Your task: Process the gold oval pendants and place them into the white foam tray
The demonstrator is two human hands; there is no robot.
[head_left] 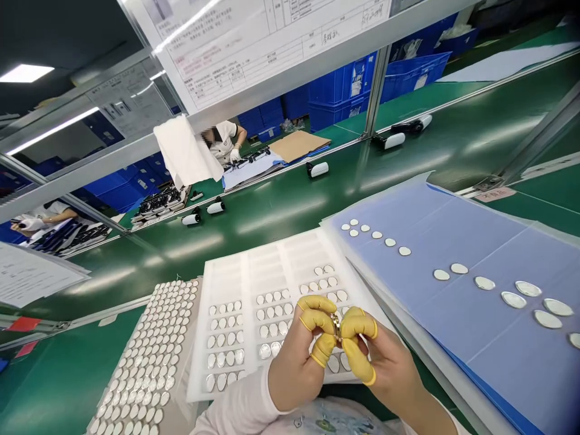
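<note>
Fingertips (317, 306) in yellow cots (324, 350) on left hand (294, 362) and right hand (385, 362) pinch a small gold-coloured part (336, 325) from 2 sides, pressed close together, a light, even grip that keeps it clear of the white tray (290, 260) of silver discs (272, 314) beneath. Packed block of discs (145, 362) sits to the left, and a blue sheet (475, 344) with oval discs (513, 299) lies to the right on a green bench (272, 223), while a gloved co-worker (222, 142) works farther along, blue crates (344, 90) behind.

A green workbench (267, 241) holds a white parts tray (290, 257) and a blue sheet (457, 338).
</note>
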